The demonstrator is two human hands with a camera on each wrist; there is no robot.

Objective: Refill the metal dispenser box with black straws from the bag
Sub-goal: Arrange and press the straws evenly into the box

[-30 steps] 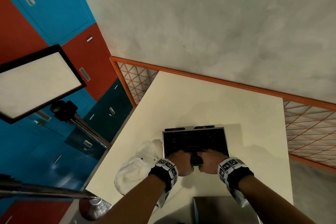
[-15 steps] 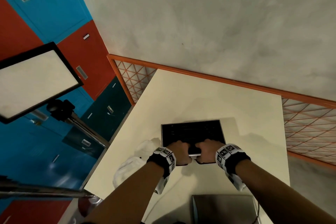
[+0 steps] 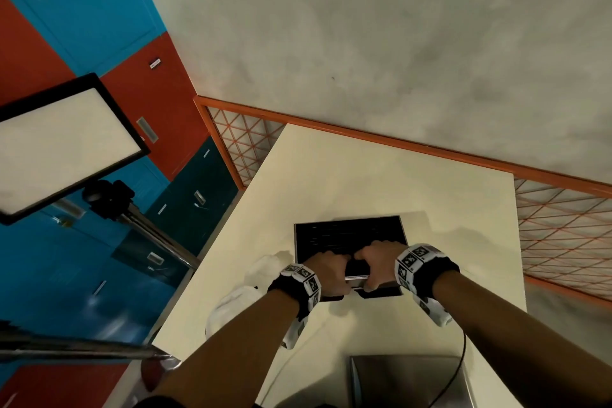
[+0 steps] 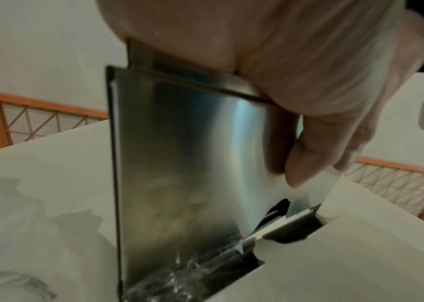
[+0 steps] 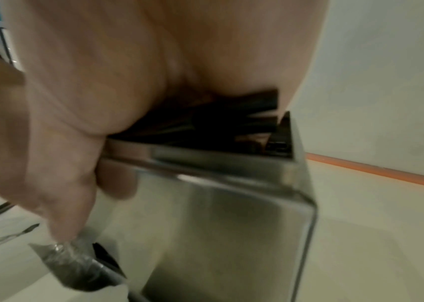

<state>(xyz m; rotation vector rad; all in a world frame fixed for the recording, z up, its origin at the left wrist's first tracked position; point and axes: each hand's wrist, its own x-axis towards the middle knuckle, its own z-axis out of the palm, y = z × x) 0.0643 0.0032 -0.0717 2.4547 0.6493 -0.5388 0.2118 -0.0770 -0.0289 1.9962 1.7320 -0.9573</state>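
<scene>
Overhead, in the head view, the metal dispenser box (image 3: 351, 243) is standing on the cream table (image 3: 381, 175), open at the top and showing rows of black straws (image 3: 344, 233) inside. Both hands are gripping its near rim: the left hand (image 3: 329, 272) is curling over the rim's left part, and the right hand (image 3: 377, 263) is curling over the part just beside it, thumbs lying down the front wall. A crumpled white bag (image 3: 241, 295) is lying on the table to the left of the box, close to the left wrist. A flat metal lid (image 3: 410, 381) is resting at the table's near edge, apart from the box. A light panel (image 3: 63, 146) on a stand is hanging off to the left, in front of blue and red lockers (image 3: 82, 16).

From the left wrist, the left hand (image 4: 296, 67) is clamping the box's top edge, fingers hidden over the rim and thumb (image 4: 309, 161) pressing on the shiny front wall (image 4: 180, 163). Crinkled clear plastic (image 4: 180, 273) is showing at the foot of the box.

From the right wrist, the right hand (image 5: 118, 81) is holding the rim of the box (image 5: 231, 224) too, thumb on the front wall, with the black straws (image 5: 231, 120) showing dark under the palm. Whether the fingers are touching the straws, I cannot tell.
</scene>
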